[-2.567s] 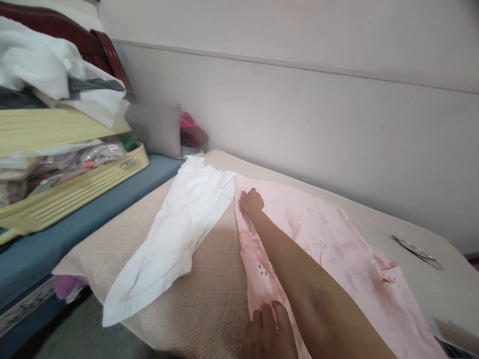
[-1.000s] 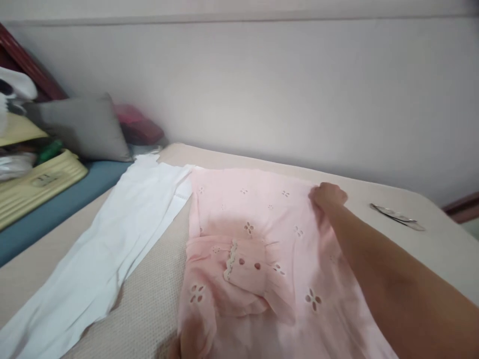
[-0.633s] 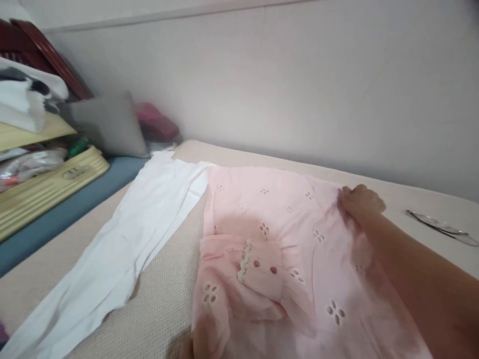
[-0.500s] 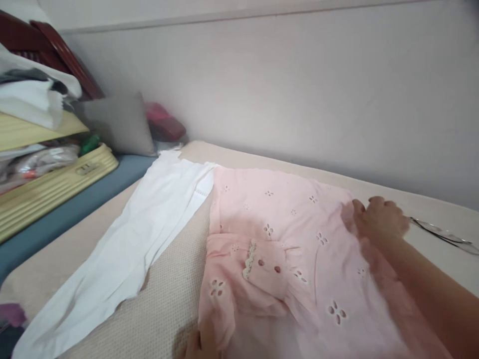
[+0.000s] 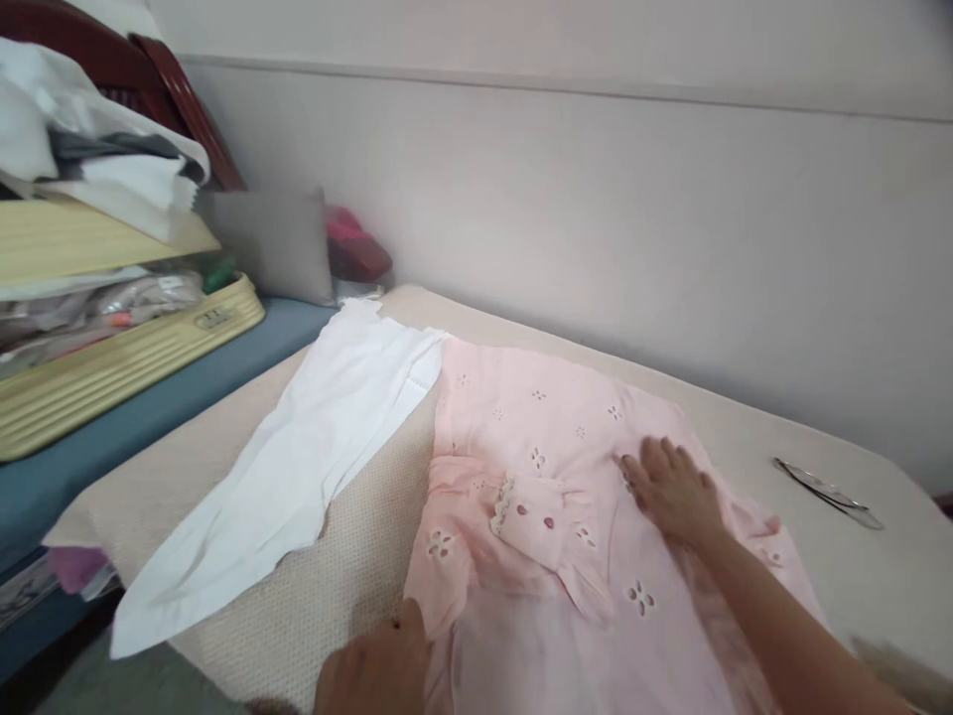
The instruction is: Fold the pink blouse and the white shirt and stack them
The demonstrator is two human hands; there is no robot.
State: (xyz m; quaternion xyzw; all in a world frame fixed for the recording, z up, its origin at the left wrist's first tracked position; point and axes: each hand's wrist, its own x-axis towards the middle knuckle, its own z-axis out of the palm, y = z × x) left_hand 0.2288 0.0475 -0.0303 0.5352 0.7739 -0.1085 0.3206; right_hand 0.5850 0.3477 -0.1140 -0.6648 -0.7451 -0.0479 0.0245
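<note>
At the left, a white garment (image 5: 298, 457) runs from the table's far left corner down past its near left edge; keep it apart from the work, since its upper end meets the pink cloth. Toward the near edge, the left hand (image 5: 376, 665) is curled against the left margin of the pink garment (image 5: 551, 437); I cannot tell whether it pinches the fabric. That margin is best held steady. The garment covers the middle of the table (image 5: 856, 576), from near the far edge toward the near one, with a lace-trimmed piece (image 5: 532, 516) bunched on top that seems to need straightening separately. The right hand lies flat (image 5: 674, 487), fingers spread, on its right part: light, outward strokes should ease creases without dragging the cutwork, stopping short of the glasses (image 5: 826, 492) near the right corner.
</note>
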